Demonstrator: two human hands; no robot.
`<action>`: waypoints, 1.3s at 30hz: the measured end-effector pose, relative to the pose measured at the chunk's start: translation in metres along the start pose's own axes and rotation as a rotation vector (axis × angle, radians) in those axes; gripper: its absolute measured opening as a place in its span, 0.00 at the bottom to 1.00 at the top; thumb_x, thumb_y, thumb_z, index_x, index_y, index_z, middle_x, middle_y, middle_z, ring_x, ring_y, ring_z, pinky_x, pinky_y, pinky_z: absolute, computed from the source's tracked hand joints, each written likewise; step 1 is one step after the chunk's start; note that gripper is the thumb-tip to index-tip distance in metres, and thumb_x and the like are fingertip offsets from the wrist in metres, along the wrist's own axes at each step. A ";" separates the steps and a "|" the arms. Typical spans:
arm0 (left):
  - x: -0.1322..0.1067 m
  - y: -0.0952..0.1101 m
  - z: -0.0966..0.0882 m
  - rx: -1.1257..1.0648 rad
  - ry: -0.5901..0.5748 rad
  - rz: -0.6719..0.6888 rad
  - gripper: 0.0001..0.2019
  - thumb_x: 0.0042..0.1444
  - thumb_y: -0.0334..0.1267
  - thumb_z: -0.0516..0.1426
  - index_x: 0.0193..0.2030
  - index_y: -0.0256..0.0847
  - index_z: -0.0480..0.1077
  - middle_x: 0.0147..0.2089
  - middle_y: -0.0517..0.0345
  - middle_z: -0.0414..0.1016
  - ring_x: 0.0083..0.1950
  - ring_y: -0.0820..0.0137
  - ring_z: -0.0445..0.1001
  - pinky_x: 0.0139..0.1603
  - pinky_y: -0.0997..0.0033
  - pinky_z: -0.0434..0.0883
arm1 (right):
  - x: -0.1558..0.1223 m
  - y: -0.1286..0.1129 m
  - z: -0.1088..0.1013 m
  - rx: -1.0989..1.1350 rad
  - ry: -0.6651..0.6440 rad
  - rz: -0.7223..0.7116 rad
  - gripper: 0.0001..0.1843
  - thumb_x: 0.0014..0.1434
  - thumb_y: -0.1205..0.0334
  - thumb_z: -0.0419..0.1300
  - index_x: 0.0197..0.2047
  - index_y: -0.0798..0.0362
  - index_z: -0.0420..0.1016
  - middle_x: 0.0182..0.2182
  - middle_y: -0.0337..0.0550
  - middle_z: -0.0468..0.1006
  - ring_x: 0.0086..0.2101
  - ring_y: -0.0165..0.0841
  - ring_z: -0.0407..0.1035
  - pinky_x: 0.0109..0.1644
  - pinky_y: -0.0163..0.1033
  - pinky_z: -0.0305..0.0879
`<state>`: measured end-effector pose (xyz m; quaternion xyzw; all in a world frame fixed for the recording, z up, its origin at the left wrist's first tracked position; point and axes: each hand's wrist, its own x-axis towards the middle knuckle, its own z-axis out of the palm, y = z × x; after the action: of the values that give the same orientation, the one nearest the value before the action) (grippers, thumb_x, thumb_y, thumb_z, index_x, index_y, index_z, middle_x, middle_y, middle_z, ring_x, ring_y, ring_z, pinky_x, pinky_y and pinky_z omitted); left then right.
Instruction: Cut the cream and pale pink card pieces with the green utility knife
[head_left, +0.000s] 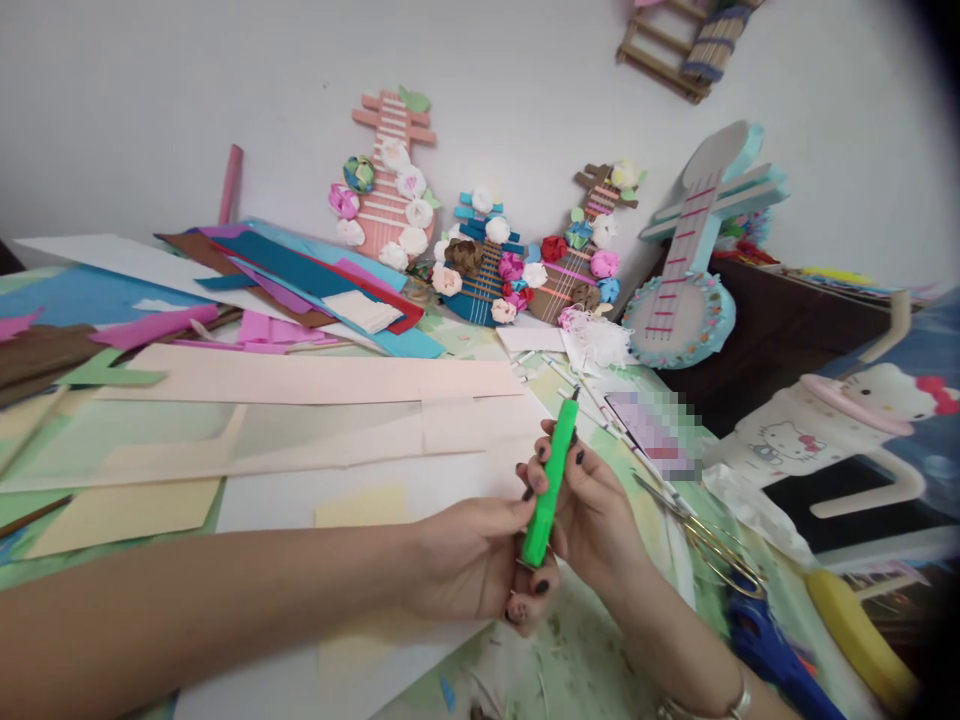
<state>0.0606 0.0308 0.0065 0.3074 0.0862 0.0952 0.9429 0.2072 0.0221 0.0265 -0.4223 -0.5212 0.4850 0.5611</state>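
Held between both my hands over the table is a bright green utility knife (553,485), tilted upright, with a narrow dark tip pointing up and away. My left hand (480,560) comes in from the left, its fingers closed around the lower part of the handle. My right hand (596,500) grips the handle's upper part from the right, with the thumb near the tip. Beneath my forearms lie white paper sheets (262,495) and a pale yellow piece (360,505). Long pale peach strips (322,375) stretch across the table beyond them.
Coloured paper (300,280) is piled at the back left. Paper-flower-covered instrument models (394,190) lean on the wall, near a light-blue one (679,290). At right are gold scissors (712,545), blue-handled scissors (772,640), yellow tape (859,635) and a tumbler (817,430).
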 end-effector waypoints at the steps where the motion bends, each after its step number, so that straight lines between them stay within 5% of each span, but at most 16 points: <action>1: 0.000 -0.001 0.001 0.097 0.002 -0.045 0.23 0.54 0.61 0.56 0.38 0.39 0.65 0.25 0.62 0.66 0.22 0.75 0.65 0.27 0.72 0.61 | 0.002 -0.001 -0.003 -0.002 0.022 -0.006 0.13 0.64 0.53 0.47 0.48 0.48 0.63 0.32 0.41 0.66 0.23 0.29 0.62 0.36 0.44 0.72; 5: -0.006 0.019 0.002 0.672 0.083 -0.104 0.23 0.51 0.51 0.62 0.48 0.42 0.64 0.33 0.57 0.73 0.26 0.73 0.70 0.27 0.74 0.63 | 0.016 -0.004 -0.025 -0.113 0.031 0.008 0.11 0.65 0.50 0.45 0.43 0.47 0.60 0.29 0.36 0.61 0.18 0.27 0.55 0.22 0.37 0.62; 7: -0.013 0.043 -0.006 1.023 0.183 0.061 0.16 0.55 0.41 0.58 0.50 0.42 0.67 0.37 0.56 0.74 0.31 0.72 0.73 0.30 0.74 0.65 | 0.023 -0.004 -0.044 -0.201 0.010 0.038 0.11 0.63 0.49 0.49 0.40 0.48 0.61 0.28 0.36 0.64 0.20 0.28 0.60 0.25 0.38 0.64; 10: -0.024 0.082 -0.033 1.614 0.387 0.433 0.06 0.53 0.32 0.57 0.36 0.39 0.74 0.34 0.57 0.77 0.33 0.73 0.73 0.33 0.76 0.65 | 0.033 -0.001 -0.071 -0.446 -0.027 0.109 0.15 0.58 0.49 0.56 0.41 0.51 0.65 0.24 0.36 0.67 0.21 0.30 0.64 0.27 0.38 0.63; 15: -0.032 0.107 -0.083 1.699 0.478 0.500 0.07 0.51 0.30 0.57 0.32 0.38 0.77 0.34 0.54 0.74 0.35 0.72 0.70 0.33 0.76 0.64 | 0.036 0.002 -0.085 -0.961 -0.114 0.108 0.20 0.53 0.54 0.61 0.48 0.50 0.65 0.38 0.41 0.74 0.21 0.28 0.65 0.27 0.38 0.64; 19: -0.031 0.102 -0.093 1.752 0.389 0.471 0.12 0.53 0.29 0.55 0.37 0.41 0.79 0.35 0.55 0.74 0.35 0.73 0.70 0.35 0.77 0.64 | 0.036 -0.003 -0.082 -1.223 -0.229 -0.001 0.08 0.53 0.60 0.59 0.38 0.51 0.69 0.36 0.41 0.75 0.32 0.34 0.70 0.36 0.39 0.65; 22: -0.031 0.100 -0.094 1.769 0.355 0.475 0.12 0.53 0.28 0.55 0.38 0.42 0.79 0.36 0.55 0.74 0.37 0.72 0.71 0.39 0.76 0.65 | 0.038 -0.004 -0.089 -1.347 -0.274 -0.068 0.09 0.53 0.62 0.60 0.39 0.52 0.73 0.35 0.42 0.76 0.37 0.37 0.70 0.40 0.40 0.64; 27: -0.031 0.100 -0.101 1.728 0.388 0.531 0.12 0.51 0.28 0.56 0.39 0.40 0.78 0.35 0.55 0.75 0.37 0.72 0.71 0.37 0.76 0.66 | 0.043 0.001 -0.099 -1.423 -0.311 -0.080 0.11 0.54 0.65 0.59 0.42 0.51 0.77 0.38 0.45 0.78 0.39 0.38 0.72 0.44 0.40 0.63; 39: -0.032 0.102 -0.105 1.656 0.472 0.584 0.10 0.54 0.32 0.56 0.40 0.36 0.78 0.37 0.53 0.75 0.33 0.73 0.71 0.32 0.75 0.65 | 0.050 0.005 -0.086 -1.361 -0.304 -0.138 0.18 0.53 0.72 0.59 0.47 0.54 0.78 0.42 0.46 0.79 0.42 0.39 0.72 0.47 0.41 0.65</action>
<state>-0.0063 0.1640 -0.0131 0.8687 0.2364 0.2985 0.3169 0.2911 0.0752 0.0222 -0.5731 -0.8075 0.0678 0.1222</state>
